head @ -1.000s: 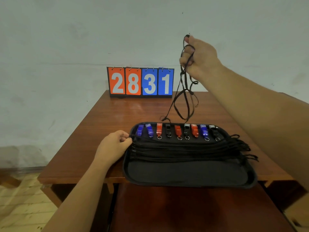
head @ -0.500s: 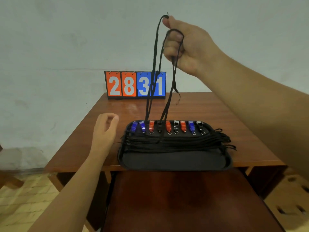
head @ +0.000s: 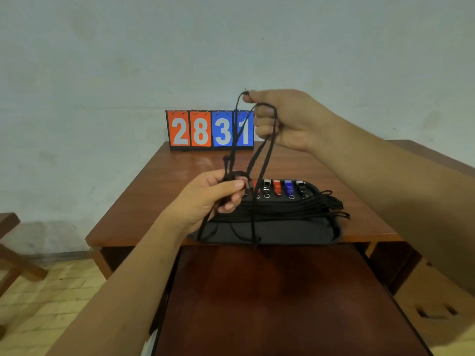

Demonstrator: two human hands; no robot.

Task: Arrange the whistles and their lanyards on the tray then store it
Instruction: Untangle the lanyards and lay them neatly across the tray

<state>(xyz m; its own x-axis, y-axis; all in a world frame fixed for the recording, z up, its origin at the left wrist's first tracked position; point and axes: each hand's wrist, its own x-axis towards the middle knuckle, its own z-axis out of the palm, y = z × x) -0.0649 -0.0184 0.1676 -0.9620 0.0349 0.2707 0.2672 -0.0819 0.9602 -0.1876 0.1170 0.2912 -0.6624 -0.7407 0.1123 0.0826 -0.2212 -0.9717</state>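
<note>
Against a pale wall: wooden table (head: 154, 191), brown, with a darker wooden surface (head: 270, 304) set below its near edge.

At the table's near edge: black tray (head: 295, 235), oblong, long side toward the viewer.

At the table's far edge: flip scoreboard (head: 209, 131), upright, reading 2831 on two orange cards, then two blue.

Above the tray: right hand (head: 285, 119), raised, fingers curled, thumb and forefinger pinching the top of one black lanyard (head: 267, 160). Strands hanging from that pinch down to the tray's near rim.

Lower, over the tray's left end: left hand (head: 210, 199), fingers and thumb closed round the same cord's lower loops.

Across the tray's middle: bundled lanyards (head: 295, 210), black, laid lengthwise, ends spilling past the right rim.

Along the tray's far side: whistles (head: 277, 187) in a row, with orange, blue and black ones visible. Others hidden behind the left hand.
</note>
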